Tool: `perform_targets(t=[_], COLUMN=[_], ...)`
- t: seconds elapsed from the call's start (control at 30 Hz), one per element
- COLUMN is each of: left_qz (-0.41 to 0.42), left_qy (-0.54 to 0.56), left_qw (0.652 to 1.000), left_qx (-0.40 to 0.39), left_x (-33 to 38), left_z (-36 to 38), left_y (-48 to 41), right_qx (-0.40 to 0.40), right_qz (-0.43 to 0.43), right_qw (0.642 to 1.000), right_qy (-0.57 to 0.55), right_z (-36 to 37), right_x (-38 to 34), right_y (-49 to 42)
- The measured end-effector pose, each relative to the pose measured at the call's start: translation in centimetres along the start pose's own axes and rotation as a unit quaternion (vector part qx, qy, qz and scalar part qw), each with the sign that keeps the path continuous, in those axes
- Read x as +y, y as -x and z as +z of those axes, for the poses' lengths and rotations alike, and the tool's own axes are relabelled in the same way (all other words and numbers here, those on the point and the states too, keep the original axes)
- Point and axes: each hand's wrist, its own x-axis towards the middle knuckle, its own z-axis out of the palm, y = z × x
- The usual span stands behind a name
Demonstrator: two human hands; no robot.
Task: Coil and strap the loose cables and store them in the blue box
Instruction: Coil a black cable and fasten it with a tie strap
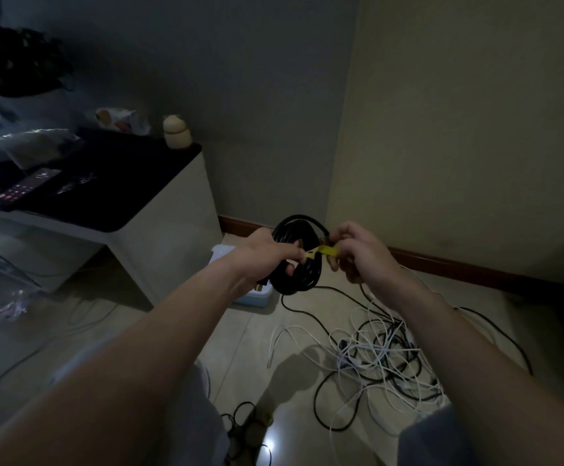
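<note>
My left hand [264, 255] had its grip wrapped round the thick black coiled cable [302, 274], several glossy loops bunched into a ring, held up above the floor. My right hand [357, 253] pinched the thin yellow strap [323, 251], stretched across the coil. Below it, the pale blue plastic box [255, 298] sat on the floor, near the loose white and black cables [383, 359].

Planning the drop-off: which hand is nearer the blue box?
Left. The left hand grips the black coil over the blue box; the right hand pinches the yellow strap, farther right.
</note>
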Motion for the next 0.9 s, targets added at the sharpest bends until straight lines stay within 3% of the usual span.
perform_targets(t=[0.17, 0.3, 0.6, 0.9], left_qz=[0.003, 0.011, 0.046, 0.108], left_qy=[-0.003, 0.007, -0.016, -0.058], left_qw=[1.000, 1.000, 0.998, 0.992], left_qx=[-0.010, -0.017, 0.026, 0.044], left_x=[-0.1, -0.2, -0.4, -1.0], left_z=[0.0, 0.1, 1.6, 4.1], left_y=[0.0, 0.2, 0.5, 0.5], right_qx=[-0.027, 0.009, 0.115, 0.167], right_qz=[-0.107, -0.115, 0.027, 0.138], right_qw=[0.991, 0.990, 0.987, 0.976], right_qy=[0.077, 0.083, 0.113, 0.000], right_z=[0.1, 0.1, 1.6, 3.8], right_x=[0.0, 0.0, -0.1, 0.5], right_y=[0.7, 0.9, 1.7, 2.2])
